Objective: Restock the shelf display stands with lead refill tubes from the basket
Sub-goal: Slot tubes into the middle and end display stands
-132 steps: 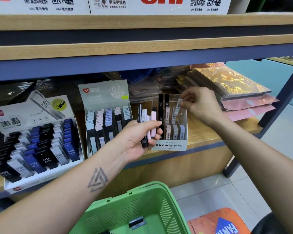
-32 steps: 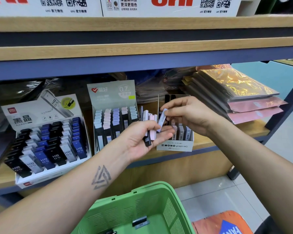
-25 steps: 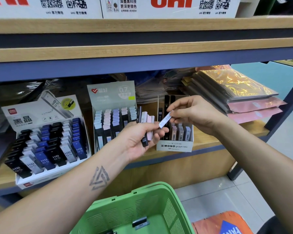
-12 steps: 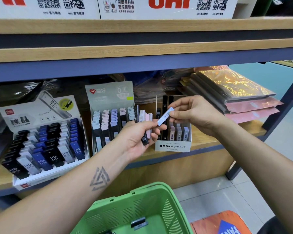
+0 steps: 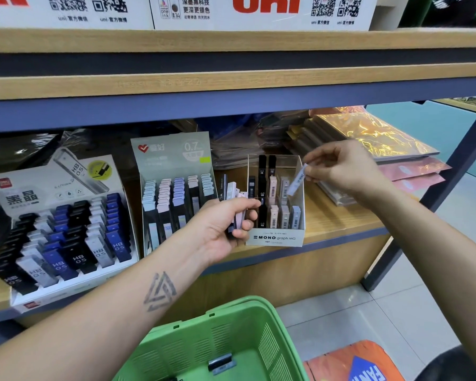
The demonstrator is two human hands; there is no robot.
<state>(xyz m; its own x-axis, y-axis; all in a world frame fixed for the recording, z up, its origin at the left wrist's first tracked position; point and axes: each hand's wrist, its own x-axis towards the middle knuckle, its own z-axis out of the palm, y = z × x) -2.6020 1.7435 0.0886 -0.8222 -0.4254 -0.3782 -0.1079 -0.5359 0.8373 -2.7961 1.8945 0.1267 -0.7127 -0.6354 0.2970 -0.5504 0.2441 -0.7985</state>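
Your right hand (image 5: 344, 171), right of centre in the frame, pinches one pale lead refill tube (image 5: 296, 179) tilted over the MONO display stand (image 5: 276, 238). Your left hand (image 5: 220, 229) grips a bunch of tubes (image 5: 235, 202) just left of that stand. The green basket (image 5: 217, 342) sits at bottom centre.

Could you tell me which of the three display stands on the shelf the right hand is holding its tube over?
The MONO graph stand, the rightmost, smallest one: the right hand pinches a pale tube above its right side.

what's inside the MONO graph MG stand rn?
MONO stand: upright tubes in two rows, black, pink, grey. Right hand pinches a pale tube above it. Left hand covers its left side.
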